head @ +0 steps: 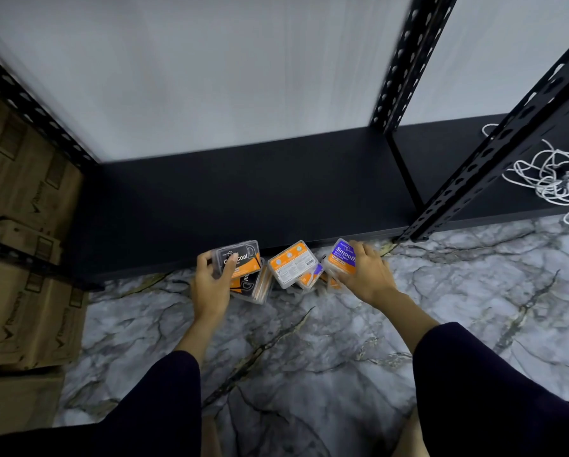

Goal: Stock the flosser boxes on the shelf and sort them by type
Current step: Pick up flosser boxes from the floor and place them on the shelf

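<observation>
Several flosser boxes lie in a small pile on the marble floor just in front of the low black shelf [243,192]. My left hand [212,282] grips a black-and-orange charcoal box [243,255] at the pile's left end. My right hand [370,272] grips a purple-and-orange box marked Smooth [341,255] at the right end. Between them a box [291,263] lies with its orange-and-white back label up, partly over another purple one [313,275]. A second charcoal box [252,286] lies under the one in my left hand.
Perforated black shelf posts [405,61] stand at the back and at the front right [494,153]. A tangle of white cable [553,179] lies on the shelf's right section. Stacked cardboard cartons [22,225] fill the rack at the left. Marble floor [309,341] spreads in front.
</observation>
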Motion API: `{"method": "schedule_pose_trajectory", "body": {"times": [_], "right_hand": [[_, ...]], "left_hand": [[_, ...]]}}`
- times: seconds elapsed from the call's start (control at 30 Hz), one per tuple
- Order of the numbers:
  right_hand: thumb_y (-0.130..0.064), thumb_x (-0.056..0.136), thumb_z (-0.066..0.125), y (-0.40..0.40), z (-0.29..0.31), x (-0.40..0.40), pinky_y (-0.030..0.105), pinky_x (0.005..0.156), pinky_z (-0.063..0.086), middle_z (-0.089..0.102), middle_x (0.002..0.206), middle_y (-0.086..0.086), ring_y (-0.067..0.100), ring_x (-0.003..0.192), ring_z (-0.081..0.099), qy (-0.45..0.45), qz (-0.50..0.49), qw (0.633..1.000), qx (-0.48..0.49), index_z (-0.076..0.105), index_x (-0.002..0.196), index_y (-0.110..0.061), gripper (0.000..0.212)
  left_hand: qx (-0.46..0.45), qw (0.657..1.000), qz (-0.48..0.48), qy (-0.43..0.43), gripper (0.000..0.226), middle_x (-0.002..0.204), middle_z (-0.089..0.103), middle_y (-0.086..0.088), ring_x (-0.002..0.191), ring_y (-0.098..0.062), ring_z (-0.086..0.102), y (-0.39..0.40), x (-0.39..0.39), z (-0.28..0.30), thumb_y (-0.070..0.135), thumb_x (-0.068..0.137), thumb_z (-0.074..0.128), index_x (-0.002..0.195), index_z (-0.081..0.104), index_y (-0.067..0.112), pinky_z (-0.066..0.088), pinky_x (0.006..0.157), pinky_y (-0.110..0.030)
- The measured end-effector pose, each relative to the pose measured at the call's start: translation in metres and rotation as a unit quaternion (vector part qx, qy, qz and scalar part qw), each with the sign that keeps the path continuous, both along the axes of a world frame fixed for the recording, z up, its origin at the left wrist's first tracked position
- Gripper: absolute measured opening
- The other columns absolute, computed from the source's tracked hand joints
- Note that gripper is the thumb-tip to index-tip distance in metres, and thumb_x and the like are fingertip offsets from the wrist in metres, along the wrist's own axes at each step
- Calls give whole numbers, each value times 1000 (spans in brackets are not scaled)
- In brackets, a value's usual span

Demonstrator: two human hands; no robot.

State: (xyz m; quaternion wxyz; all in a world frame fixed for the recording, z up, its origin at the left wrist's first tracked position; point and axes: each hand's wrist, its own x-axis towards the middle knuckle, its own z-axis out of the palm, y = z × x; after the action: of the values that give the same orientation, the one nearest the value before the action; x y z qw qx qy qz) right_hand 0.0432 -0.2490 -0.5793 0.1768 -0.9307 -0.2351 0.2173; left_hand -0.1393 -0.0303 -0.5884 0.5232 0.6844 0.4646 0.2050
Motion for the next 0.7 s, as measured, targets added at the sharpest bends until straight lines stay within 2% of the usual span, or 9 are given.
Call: {"method": "schedule_pose_trajectory", "body": {"times": [0.1,0.23,0.33,0.4,0.53,0.63,0.7], "right_hand": [[-47,83,67,5,3,1,42,112,26,39,145,4,21,134,35,1,26,999,20,26,148,-18,82],[-42,81,70,29,10,-5,44,119,9,27,155,-1,17,146,17,-32,100,993,55,22,150,-18,87],[-38,84,68,48,14,-9,44,119,2,19,159,-2,14,148,5,-56,212,975,20,18,152,-19,87],[-36,87,65,58,15,-12,44,119,0,15,160,-1,15,149,2,-65,275,959,-27,14,153,-18,85],[-30,90,62,70,12,-18,40,119,7,22,157,5,21,147,15,-108,310,941,-79,19,150,-13,75],[-32,87,66,77,11,-21,37,117,16,37,146,8,23,137,33,-122,290,948,-52,32,142,-10,68],[-34,83,70,81,17,-21,35,111,26,45,135,8,25,128,42,-113,272,955,-19,37,134,-10,66]], "left_hand": [[-33,999,4,-24,32,98,70,1,93,-17,69,0,2,2,45,85,66,107,53,26,56,84,-47],[-45,998,15,-36,34,96,69,3,92,-15,68,0,7,7,44,88,62,113,53,23,57,83,-42],[-59,997,11,-52,35,95,68,2,90,-14,68,2,11,11,36,93,58,119,54,14,57,69,-26],[-61,997,2,-56,33,97,68,-3,90,-16,68,4,11,12,36,93,57,118,54,15,54,64,-21],[-68,996,1,-59,29,98,69,-5,88,-18,69,10,10,12,35,93,57,116,54,17,56,67,-30],[-69,996,7,-61,30,97,70,-3,87,-16,71,13,10,17,33,93,59,116,55,14,59,71,-35],[-68,995,14,-70,26,96,70,-4,86,-14,70,13,11,24,31,93,59,113,55,15,59,68,-31]]}}
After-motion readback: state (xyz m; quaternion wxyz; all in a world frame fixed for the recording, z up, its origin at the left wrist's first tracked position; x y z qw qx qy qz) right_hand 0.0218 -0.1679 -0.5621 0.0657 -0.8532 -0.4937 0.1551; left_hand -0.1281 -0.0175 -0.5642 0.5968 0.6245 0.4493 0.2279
